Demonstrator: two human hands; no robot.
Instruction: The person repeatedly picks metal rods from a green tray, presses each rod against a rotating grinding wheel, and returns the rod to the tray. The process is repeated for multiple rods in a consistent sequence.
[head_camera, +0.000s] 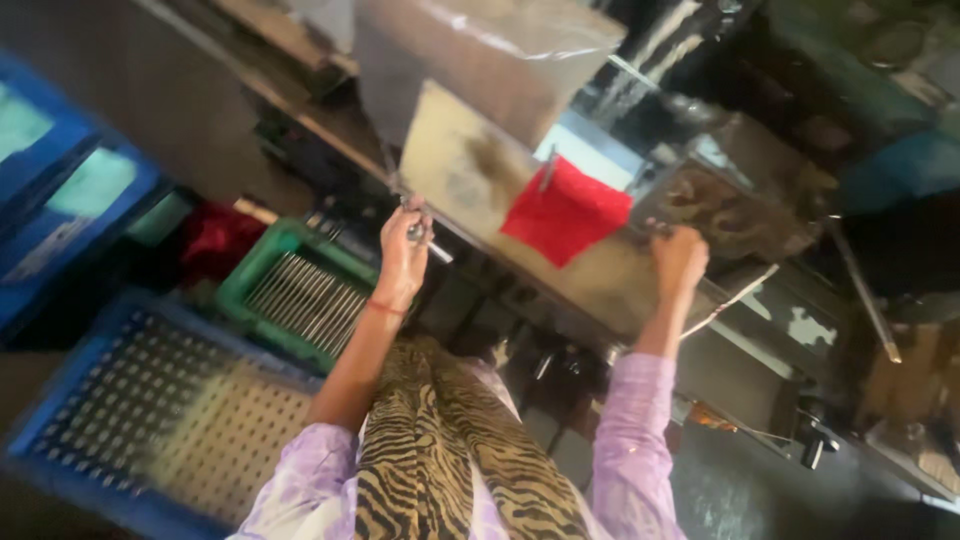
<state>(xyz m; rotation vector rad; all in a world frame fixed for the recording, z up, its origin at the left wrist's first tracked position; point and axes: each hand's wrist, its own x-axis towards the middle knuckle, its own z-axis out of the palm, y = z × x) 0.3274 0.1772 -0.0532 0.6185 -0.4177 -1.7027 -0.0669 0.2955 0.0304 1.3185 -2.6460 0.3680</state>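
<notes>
Striped cloth (455, 450) hangs nearest the camera, between two lilac sleeves (632, 440). Largest of all, a grey machine table (470, 165) runs slantwise across the view, its front edge passing both hands. On the left, a blue crate (150, 420) with a perforated floor takes up the lower corner, and just beyond it a green crate (300, 290) holds a row of thin metal rods (310, 295). A red rag (565, 212) lies on the table between the hands, near the front edge. The left hand (403, 255) is closed around a small metal piece (425, 240) at the table's edge. The right hand (680, 260) is curled into a fist at the same edge; the blur hides whether it holds anything.
</notes>
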